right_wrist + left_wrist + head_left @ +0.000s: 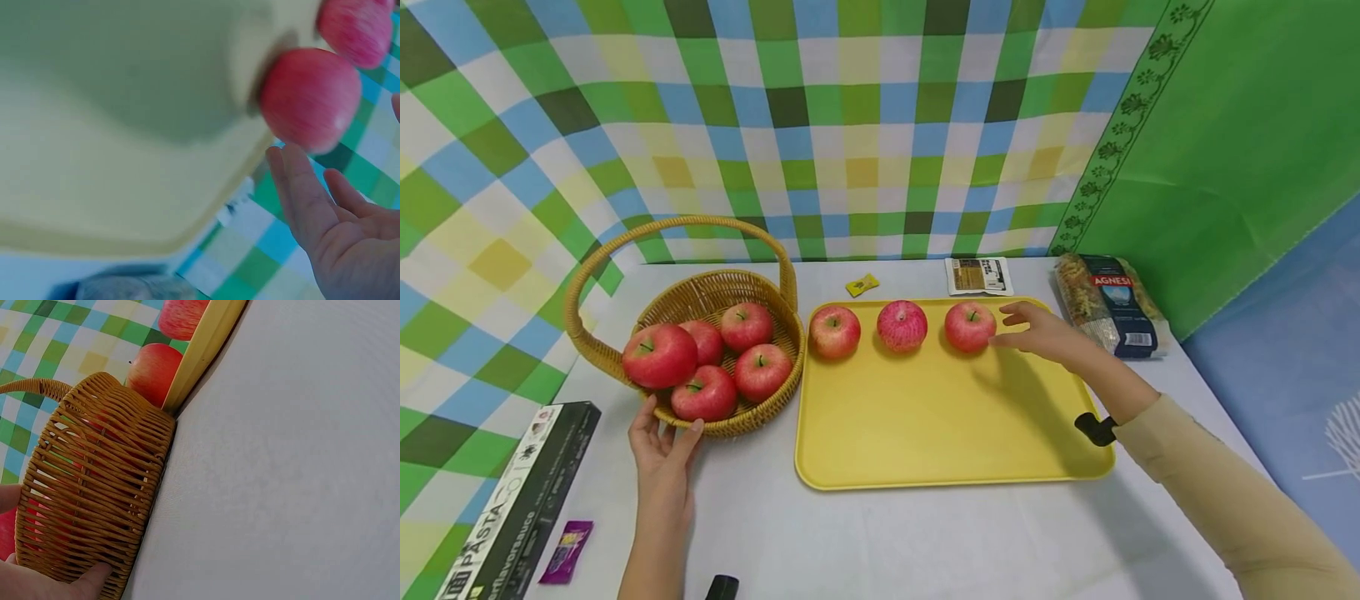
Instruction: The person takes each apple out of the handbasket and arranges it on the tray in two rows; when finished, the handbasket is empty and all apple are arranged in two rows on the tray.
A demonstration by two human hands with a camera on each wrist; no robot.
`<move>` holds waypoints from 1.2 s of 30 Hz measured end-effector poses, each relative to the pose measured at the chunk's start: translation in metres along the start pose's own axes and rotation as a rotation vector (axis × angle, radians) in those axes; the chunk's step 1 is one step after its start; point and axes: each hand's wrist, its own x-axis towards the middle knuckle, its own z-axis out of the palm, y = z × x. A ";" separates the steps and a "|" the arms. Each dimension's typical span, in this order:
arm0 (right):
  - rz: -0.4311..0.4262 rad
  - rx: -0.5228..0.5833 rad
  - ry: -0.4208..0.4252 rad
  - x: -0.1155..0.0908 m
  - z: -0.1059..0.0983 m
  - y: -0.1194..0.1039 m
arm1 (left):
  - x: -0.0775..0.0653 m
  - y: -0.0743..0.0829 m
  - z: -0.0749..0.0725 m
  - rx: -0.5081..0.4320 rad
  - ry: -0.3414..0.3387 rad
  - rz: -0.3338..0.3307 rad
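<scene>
My left hand (660,462) holds the near side of a wicker basket (741,427), a fingertip at the rim and another digit on the outer weave in the left wrist view. Several red apples (763,372) lie in the basket. Over the right part of the yellow tray (917,429), my right hand (1037,333) is beside the rightmost apple (970,327), fingers spread. In the right wrist view its fingertips come close to that apple; contact is unclear. A second apple (835,332) and a pinkish, streaked apple (902,326) stand left of it along the tray's far edge.
A pasta bag (1112,304) lies right of the tray. Behind the tray are a white packet (978,276) and a small yellow packet (862,285). A dark pasta box (523,500) and a purple packet (567,552) lie at the left. Checked cloth (865,125) hangs behind.
</scene>
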 end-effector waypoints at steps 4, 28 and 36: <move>-0.053 -0.013 0.019 -0.008 -0.004 -0.014 | 0.001 -0.001 0.000 -0.008 -0.002 0.007; -0.469 0.259 -0.011 0.018 0.129 -0.138 | -0.001 0.001 0.001 -0.005 0.010 0.002; -0.549 0.267 -0.058 0.039 0.181 -0.186 | 0.000 0.001 0.001 -0.020 -0.003 0.011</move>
